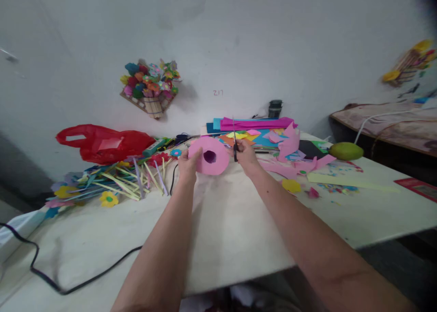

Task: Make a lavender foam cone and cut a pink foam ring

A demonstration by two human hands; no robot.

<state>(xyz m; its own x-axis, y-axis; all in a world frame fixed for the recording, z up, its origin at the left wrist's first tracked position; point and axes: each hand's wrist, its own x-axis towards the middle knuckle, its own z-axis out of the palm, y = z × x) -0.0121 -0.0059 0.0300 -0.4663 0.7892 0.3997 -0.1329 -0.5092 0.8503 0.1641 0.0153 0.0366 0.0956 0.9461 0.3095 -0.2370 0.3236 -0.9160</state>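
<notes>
The left hand [187, 165] holds up a round pink paper [209, 156] above the middle of the bench [218, 230], toward its far edge. The paper already has a hole in its middle, and its outline looks round, so a good part of the cutting seems done. The scissors [235, 144] stand at the right side of the paper, blades pointing up, so I think some trimming is left. I cannot tell how much.

The left grip is closed on the paper's left edge, with the thumb in front and the fingers behind. The right hand [246, 156] is closed around the scissors' handles. The blades look almost shut, but they are thin and hard to see.

Pink scraps [290, 159] lie just right of the hands, near the far edge. More coloured paper sheets [252, 123] are stacked at the far edge. Paper flowers on sticks [112, 184] lie toward the left edge, beside a red bag [105, 143]. A green fruit [346, 151] sits near the far right corner. A black cable [85, 275] runs across the near left corner.
</notes>
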